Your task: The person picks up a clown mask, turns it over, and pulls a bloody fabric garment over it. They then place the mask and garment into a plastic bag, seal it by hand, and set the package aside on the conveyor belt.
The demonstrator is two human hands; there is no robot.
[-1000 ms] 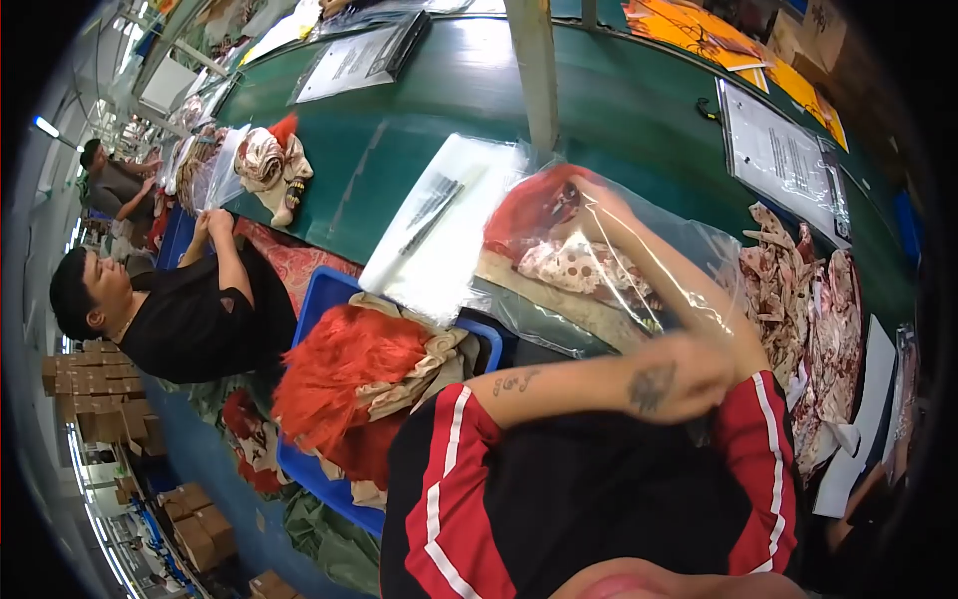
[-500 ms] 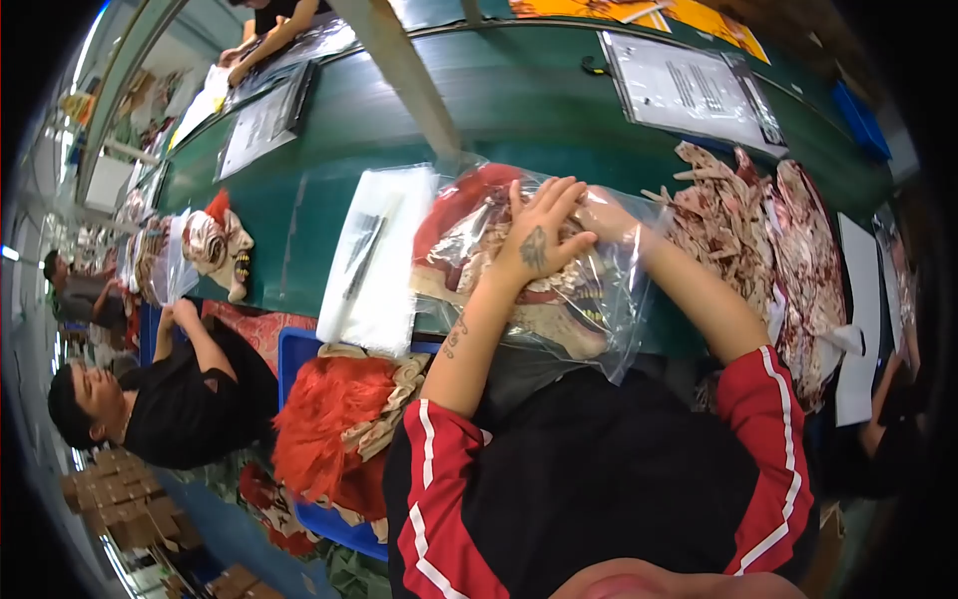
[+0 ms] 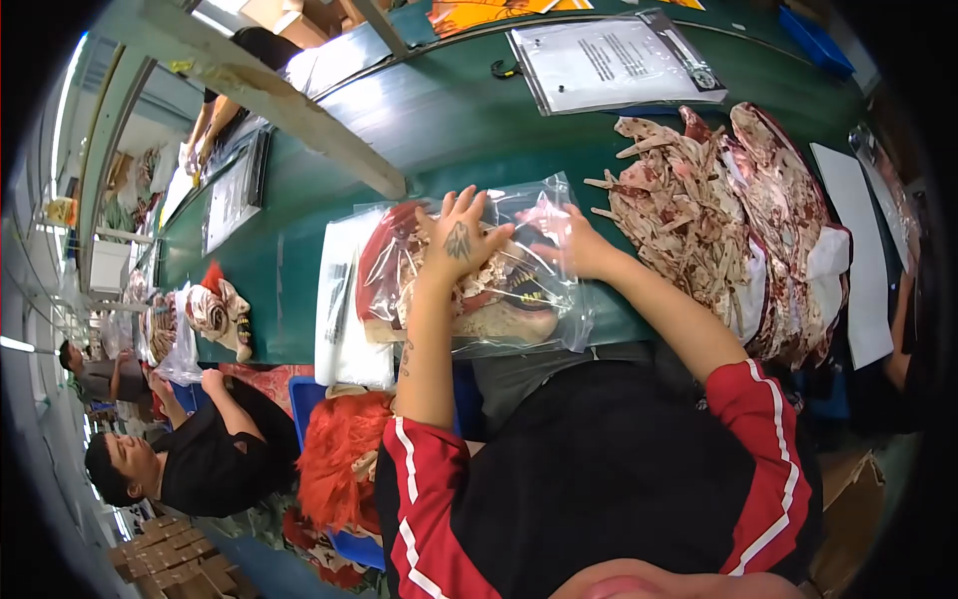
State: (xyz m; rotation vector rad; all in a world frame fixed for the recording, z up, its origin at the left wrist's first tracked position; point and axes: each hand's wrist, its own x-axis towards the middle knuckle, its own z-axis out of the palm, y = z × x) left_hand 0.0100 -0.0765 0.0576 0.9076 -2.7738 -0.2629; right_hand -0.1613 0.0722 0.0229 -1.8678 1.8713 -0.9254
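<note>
The hands are lying apart with fingers spread: the left hand (image 3: 456, 238) is pressing flat on top of the clear bag (image 3: 576, 321), while the right hand (image 3: 559, 238) is showing through the plastic at its right end. The red-haired mask (image 3: 514, 324) is lying inside the bag on the green surface (image 3: 289, 262), apparently fully bagged and being steadied by the left palm. White sheets (image 3: 344, 351) are resting just left of the bag.
</note>
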